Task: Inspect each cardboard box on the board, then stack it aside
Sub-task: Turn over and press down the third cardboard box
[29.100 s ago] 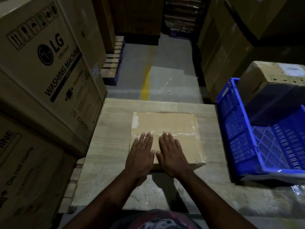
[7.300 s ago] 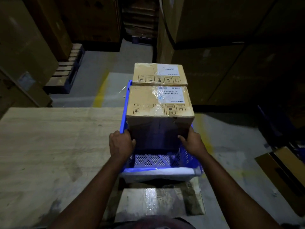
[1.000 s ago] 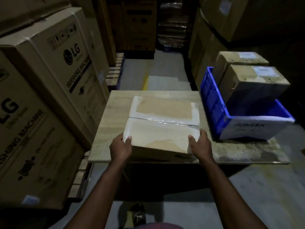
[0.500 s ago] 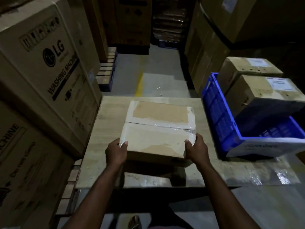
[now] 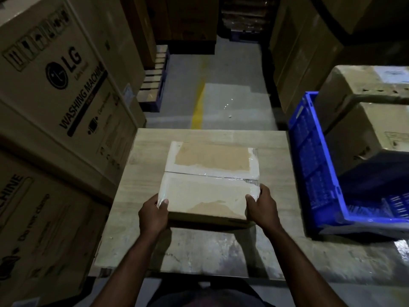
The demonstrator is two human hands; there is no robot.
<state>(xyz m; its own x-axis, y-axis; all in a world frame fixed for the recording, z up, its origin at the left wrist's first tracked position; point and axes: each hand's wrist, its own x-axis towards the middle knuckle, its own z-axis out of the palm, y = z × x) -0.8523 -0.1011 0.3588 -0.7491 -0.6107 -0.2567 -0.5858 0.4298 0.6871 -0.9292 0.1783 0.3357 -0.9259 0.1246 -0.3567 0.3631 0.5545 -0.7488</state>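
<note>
Since the left hand point(image 5: 152, 214) and right hand point(image 5: 262, 208) each clamp a near corner of the flat taped cardboard box point(image 5: 210, 180), mid-board point(image 5: 146, 173) at 12 o'clock, keep both grips level, tip it to check faces, then probably swing it to the blue crate point(image 5: 314, 162) at 3 o'clock.

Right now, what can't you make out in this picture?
Head view only:
- Flat cardboard box: underside faces away from the camera.
- Left hand, right hand: most fingers hidden behind the box.
- Boxes in the blue crate: cut off by the right edge, labels blurred.
- Washing machine carton: fine print too small.
</note>
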